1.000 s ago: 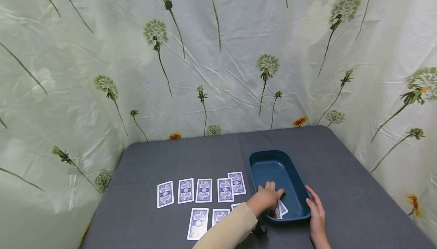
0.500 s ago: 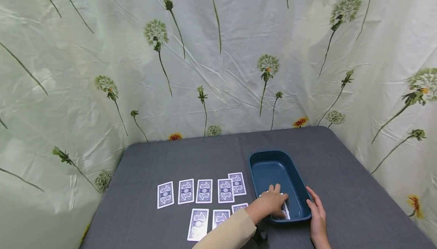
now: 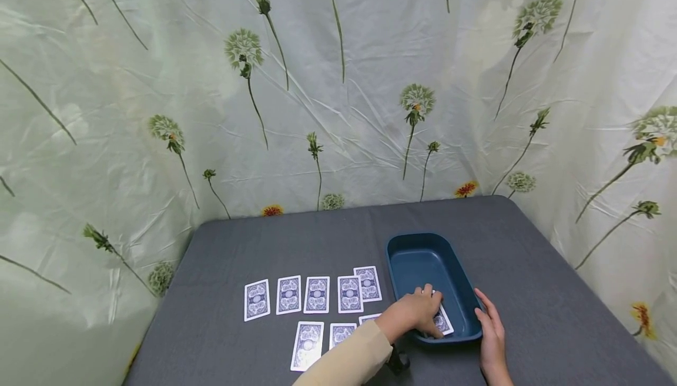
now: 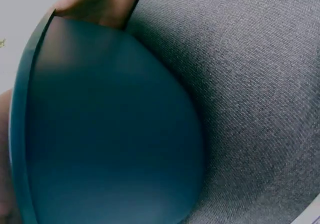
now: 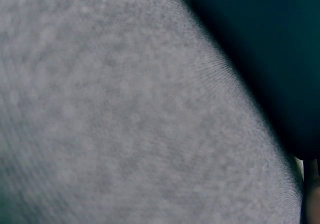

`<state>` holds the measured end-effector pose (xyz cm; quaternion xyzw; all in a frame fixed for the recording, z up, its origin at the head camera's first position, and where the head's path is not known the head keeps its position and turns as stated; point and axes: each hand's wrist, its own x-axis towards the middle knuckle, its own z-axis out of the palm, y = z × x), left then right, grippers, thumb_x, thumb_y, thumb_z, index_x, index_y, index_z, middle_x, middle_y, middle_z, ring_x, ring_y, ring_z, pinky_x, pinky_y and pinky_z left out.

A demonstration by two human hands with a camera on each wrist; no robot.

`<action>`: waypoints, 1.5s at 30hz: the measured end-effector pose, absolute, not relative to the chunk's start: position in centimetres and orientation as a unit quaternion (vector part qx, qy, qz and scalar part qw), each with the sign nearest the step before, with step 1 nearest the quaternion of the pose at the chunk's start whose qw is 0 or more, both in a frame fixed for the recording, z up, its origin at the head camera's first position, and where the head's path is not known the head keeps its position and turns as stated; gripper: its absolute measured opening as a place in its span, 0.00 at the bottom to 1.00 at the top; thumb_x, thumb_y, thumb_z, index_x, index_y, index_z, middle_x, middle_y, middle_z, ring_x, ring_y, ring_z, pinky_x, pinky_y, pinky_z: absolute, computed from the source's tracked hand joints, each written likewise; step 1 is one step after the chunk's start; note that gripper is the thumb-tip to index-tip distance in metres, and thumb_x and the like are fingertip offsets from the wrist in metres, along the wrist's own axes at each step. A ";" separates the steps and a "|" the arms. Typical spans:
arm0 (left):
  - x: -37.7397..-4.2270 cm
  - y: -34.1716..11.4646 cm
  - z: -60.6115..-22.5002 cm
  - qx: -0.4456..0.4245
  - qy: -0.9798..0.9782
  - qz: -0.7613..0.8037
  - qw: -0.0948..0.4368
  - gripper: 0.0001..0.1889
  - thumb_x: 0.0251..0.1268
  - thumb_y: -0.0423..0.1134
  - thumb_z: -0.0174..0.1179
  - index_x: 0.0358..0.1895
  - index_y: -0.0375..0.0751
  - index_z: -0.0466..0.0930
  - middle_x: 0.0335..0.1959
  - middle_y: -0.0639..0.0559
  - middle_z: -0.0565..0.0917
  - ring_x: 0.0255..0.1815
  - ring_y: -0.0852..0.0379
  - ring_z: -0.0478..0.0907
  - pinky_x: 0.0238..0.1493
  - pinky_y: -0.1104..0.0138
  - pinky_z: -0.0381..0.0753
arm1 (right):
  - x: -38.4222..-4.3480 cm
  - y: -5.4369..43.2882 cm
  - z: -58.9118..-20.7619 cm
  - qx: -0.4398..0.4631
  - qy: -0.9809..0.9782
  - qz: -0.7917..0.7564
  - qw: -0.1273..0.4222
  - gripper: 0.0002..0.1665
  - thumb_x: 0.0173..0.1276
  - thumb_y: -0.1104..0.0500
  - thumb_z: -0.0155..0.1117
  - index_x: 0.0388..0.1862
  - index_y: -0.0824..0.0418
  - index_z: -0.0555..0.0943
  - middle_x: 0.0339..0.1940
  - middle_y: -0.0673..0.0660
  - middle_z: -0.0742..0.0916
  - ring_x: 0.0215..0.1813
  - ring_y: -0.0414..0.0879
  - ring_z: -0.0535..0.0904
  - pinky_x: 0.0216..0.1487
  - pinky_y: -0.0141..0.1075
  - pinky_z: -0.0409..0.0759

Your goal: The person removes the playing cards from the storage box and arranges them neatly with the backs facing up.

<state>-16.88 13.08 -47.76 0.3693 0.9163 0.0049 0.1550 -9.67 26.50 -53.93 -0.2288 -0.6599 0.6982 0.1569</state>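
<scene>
A dark blue tray point(image 3: 390, 259) stands at the right part of the table. My left hand point(image 3: 415, 314) reaches into its near end and holds playing cards point(image 3: 445, 322) between thumb and fingers; the palm hides most of them. One patterned card back shows at the right of the thumb. My right hand point(image 3: 492, 333) rests against the tray's right side, its fingertips right at the rim, fingers fairly straight. In the left wrist view the tray's outer wall point(image 4: 110, 119) fills the left half, with the right hand point(image 4: 107, 3) at its corner.
Several face-down cards lie left of the tray: an upper row with a middle card point(image 3: 316, 295) and an overlapping pair at its right end, and a lower row with a card point(image 3: 307, 346), partly behind the left sleeve point(image 3: 349, 356). A flowered curtain point(image 3: 338, 110) hangs behind the grey table point(image 3: 296, 245).
The cards under my left hand have turned and slid slightly right in the tray, and the hand has closed in around them. The right hand and tray stay put.
</scene>
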 end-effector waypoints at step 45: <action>-13.5 -17.8 -50.4 0.216 0.929 0.259 0.150 0.50 0.17 0.26 0.74 0.60 0.34 0.65 0.59 0.40 0.66 0.59 0.40 0.62 0.57 0.62 0.68 | -9.8 26.7 -54.4 -0.224 -0.673 0.686 0.163 0.26 0.73 0.53 0.40 0.69 0.56 0.60 0.62 0.39 0.66 0.68 0.31 0.50 0.58 0.16 0.50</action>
